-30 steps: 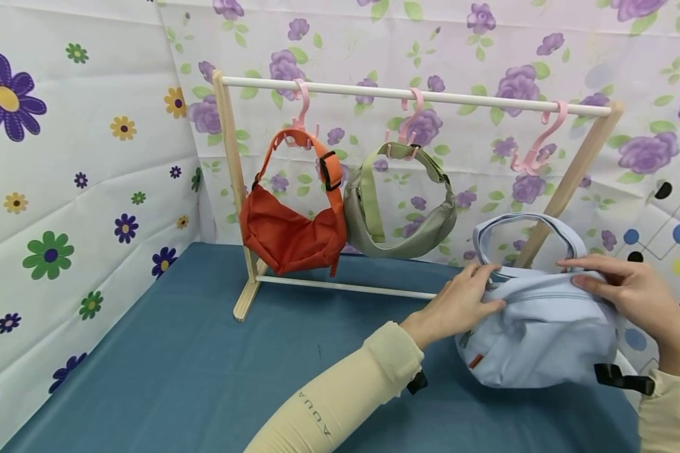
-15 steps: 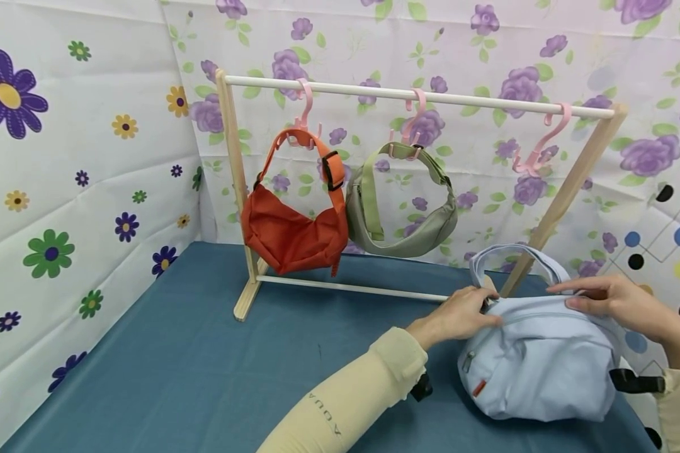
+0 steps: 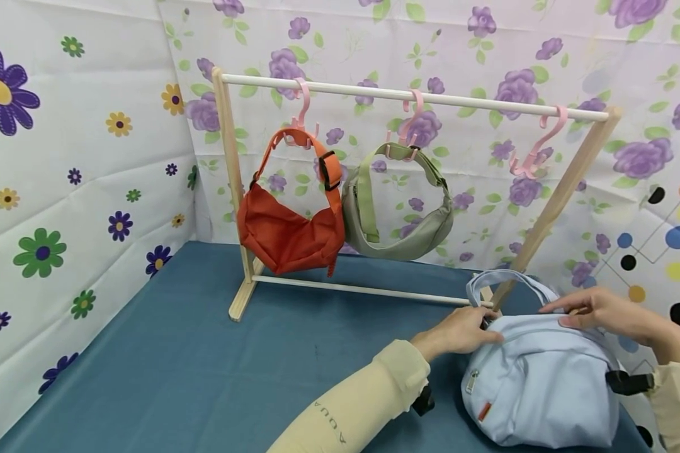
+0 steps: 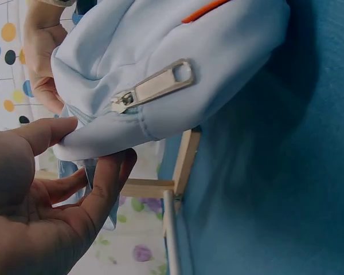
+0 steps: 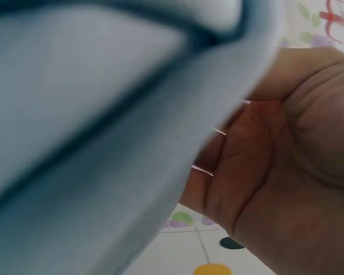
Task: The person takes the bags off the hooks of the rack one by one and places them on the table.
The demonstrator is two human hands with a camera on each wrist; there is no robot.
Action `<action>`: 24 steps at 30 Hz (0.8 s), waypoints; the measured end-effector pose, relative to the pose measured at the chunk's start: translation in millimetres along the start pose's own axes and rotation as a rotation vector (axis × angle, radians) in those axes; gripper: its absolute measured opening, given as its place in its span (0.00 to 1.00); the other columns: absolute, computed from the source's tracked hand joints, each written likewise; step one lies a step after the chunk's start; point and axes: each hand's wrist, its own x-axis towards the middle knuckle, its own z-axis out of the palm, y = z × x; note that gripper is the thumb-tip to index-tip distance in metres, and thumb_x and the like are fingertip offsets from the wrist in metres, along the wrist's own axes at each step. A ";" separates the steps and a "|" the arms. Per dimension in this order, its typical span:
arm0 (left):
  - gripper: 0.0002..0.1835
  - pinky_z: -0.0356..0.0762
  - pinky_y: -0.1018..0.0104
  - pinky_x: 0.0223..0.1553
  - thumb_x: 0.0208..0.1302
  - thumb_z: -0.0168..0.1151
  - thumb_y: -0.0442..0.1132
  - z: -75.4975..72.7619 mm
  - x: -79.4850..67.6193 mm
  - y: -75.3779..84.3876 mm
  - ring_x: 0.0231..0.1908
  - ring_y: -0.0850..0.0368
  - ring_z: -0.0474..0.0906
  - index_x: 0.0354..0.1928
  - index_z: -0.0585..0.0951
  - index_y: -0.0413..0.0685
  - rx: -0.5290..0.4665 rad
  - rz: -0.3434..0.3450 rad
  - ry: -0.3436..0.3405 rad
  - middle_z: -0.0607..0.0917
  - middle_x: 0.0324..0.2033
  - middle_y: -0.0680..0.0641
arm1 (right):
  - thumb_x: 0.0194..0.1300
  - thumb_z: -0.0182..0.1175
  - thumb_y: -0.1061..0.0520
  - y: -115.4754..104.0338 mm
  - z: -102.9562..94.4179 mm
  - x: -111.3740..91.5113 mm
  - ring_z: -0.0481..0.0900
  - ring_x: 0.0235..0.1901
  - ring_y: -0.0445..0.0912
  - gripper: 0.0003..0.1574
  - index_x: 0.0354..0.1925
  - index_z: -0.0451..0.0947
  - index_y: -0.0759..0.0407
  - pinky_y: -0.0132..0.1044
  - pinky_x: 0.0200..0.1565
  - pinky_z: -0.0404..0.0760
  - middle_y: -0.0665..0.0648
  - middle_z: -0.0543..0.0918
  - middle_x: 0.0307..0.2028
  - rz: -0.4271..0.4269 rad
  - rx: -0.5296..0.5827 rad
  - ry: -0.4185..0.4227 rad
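Note:
A light blue handbag (image 3: 544, 384) is at the right, over the blue cloth, with its looped handle (image 3: 507, 278) standing up behind. My left hand (image 3: 459, 330) pinches the bag's upper left corner. In the left wrist view the thumb is on one side of the fabric and the fingers (image 4: 106, 186) are on the other, near a metal zip pull (image 4: 157, 85). At the top right edge, my right hand (image 3: 620, 314) pinches the fabric between thumb and fingers. The bag's fabric hides the right fingertips in the right wrist view.
Behind stands a wooden rack with a white rail (image 3: 459, 99). A red-orange bag (image 3: 291, 229) and an olive green bag (image 3: 399, 245) hang from pink hooks. A third pink hook (image 3: 535, 154) at the right bears nothing. Patterned sheets line the back and left.
Both hands have lowered the light blue handbag toward the front of the cloth, away from the pink hook. Its handle has sunk with it, and both hands keep their grip.

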 end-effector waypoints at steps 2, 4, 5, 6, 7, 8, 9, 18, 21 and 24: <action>0.25 0.75 0.79 0.46 0.73 0.65 0.54 4.3 0.5 -1.5 0.52 0.70 0.80 0.69 0.80 0.58 0.001 -0.020 0.004 0.84 0.57 0.59 | 0.80 0.57 0.57 4.7 0.4 3.2 0.82 0.52 0.34 0.24 0.68 0.77 0.64 0.35 0.47 0.84 0.36 0.83 0.57 -0.011 0.027 -0.030; 0.25 0.75 0.78 0.46 0.73 0.65 0.54 8.6 1.3 -2.5 0.51 0.70 0.80 0.67 0.81 0.57 0.006 -0.033 0.009 0.85 0.56 0.59 | 0.80 0.56 0.58 8.8 0.7 5.4 0.82 0.52 0.33 0.23 0.68 0.77 0.65 0.35 0.47 0.84 0.34 0.82 0.57 -0.032 0.050 -0.059; 0.24 0.75 0.78 0.46 0.73 0.65 0.54 10.7 1.8 -3.0 0.51 0.70 0.80 0.67 0.81 0.56 0.004 -0.043 0.008 0.85 0.55 0.59 | 0.80 0.56 0.59 10.9 0.8 6.5 0.81 0.53 0.33 0.23 0.68 0.77 0.65 0.35 0.47 0.84 0.34 0.82 0.58 -0.046 0.057 -0.074; 0.24 0.75 0.78 0.46 0.73 0.65 0.54 12.8 2.2 -3.4 0.50 0.69 0.80 0.66 0.81 0.56 0.000 -0.054 0.007 0.85 0.55 0.59 | 0.80 0.55 0.60 12.8 1.2 7.5 0.81 0.53 0.32 0.22 0.67 0.78 0.65 0.34 0.47 0.84 0.34 0.82 0.58 -0.058 0.064 -0.087; 0.24 0.76 0.78 0.46 0.73 0.66 0.54 15.1 2.7 -4.0 0.50 0.69 0.81 0.66 0.82 0.57 -0.003 -0.063 0.006 0.86 0.55 0.59 | 0.80 0.55 0.61 14.5 1.7 8.5 0.80 0.54 0.31 0.22 0.67 0.78 0.64 0.34 0.47 0.83 0.34 0.82 0.58 -0.067 0.069 -0.097; 0.24 0.76 0.78 0.46 0.73 0.66 0.54 17.1 2.8 -4.4 0.49 0.69 0.81 0.66 0.82 0.57 -0.008 -0.074 0.003 0.86 0.54 0.59 | 0.80 0.55 0.62 16.1 2.6 9.3 0.79 0.54 0.30 0.22 0.67 0.78 0.64 0.33 0.47 0.83 0.34 0.82 0.58 -0.075 0.069 -0.104; 0.24 0.76 0.78 0.45 0.73 0.66 0.54 19.3 2.9 -4.7 0.48 0.69 0.81 0.66 0.82 0.57 -0.014 -0.085 0.000 0.86 0.53 0.59 | 0.79 0.56 0.62 17.4 3.7 10.0 0.79 0.54 0.29 0.22 0.66 0.79 0.64 0.33 0.47 0.83 0.34 0.82 0.58 -0.076 0.065 -0.109; 0.24 0.77 0.75 0.48 0.74 0.66 0.53 36.3 4.9 -10.8 0.51 0.68 0.80 0.67 0.81 0.56 -0.046 -0.092 0.005 0.85 0.55 0.58 | 0.76 0.60 0.61 31.6 11.3 16.7 0.78 0.53 0.28 0.22 0.65 0.79 0.66 0.32 0.47 0.82 0.42 0.84 0.58 -0.076 0.030 -0.123; 0.24 0.76 0.74 0.53 0.75 0.64 0.53 40.7 6.0 -12.0 0.58 0.66 0.79 0.68 0.80 0.55 -0.024 -0.080 0.007 0.83 0.60 0.57 | 0.75 0.61 0.60 37.2 10.8 20.5 0.77 0.54 0.27 0.23 0.65 0.80 0.66 0.31 0.47 0.82 0.42 0.83 0.59 -0.051 0.045 -0.154; 0.25 0.75 0.74 0.55 0.75 0.63 0.54 44.1 8.0 -13.8 0.60 0.65 0.78 0.68 0.80 0.55 -0.009 -0.079 -0.002 0.82 0.61 0.56 | 0.75 0.61 0.61 44.8 11.1 25.6 0.78 0.53 0.29 0.23 0.64 0.80 0.66 0.33 0.46 0.82 0.41 0.84 0.58 -0.039 0.058 -0.184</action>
